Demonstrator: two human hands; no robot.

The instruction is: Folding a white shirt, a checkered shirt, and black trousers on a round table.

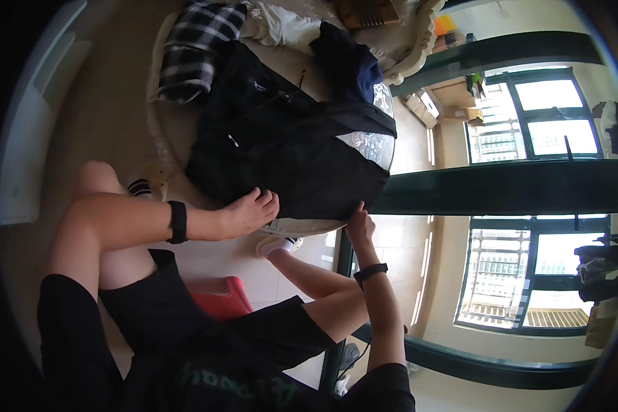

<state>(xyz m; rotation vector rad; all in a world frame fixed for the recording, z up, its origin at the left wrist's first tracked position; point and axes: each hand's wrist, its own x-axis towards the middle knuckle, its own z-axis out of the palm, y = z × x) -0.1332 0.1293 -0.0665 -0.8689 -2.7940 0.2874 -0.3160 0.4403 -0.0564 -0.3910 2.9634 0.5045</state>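
Observation:
A black long-sleeved garment lies spread over a round table, with a cord and a small pale tag or pull on it. One sleeve stretches toward the table's right edge. My left hand is at the garment's near edge, fingers curled and closed on the cloth; the thumb is partly hidden. At the near right corner, my right hand pinches the hem between thumb and fingers. Both wrists wear black bands.
Behind the garment lie a folded black-and-white checked cloth, a white cloth and a dark blue bundle. A red stool stands by my legs. Dark green frames rise to the right, with windows beyond.

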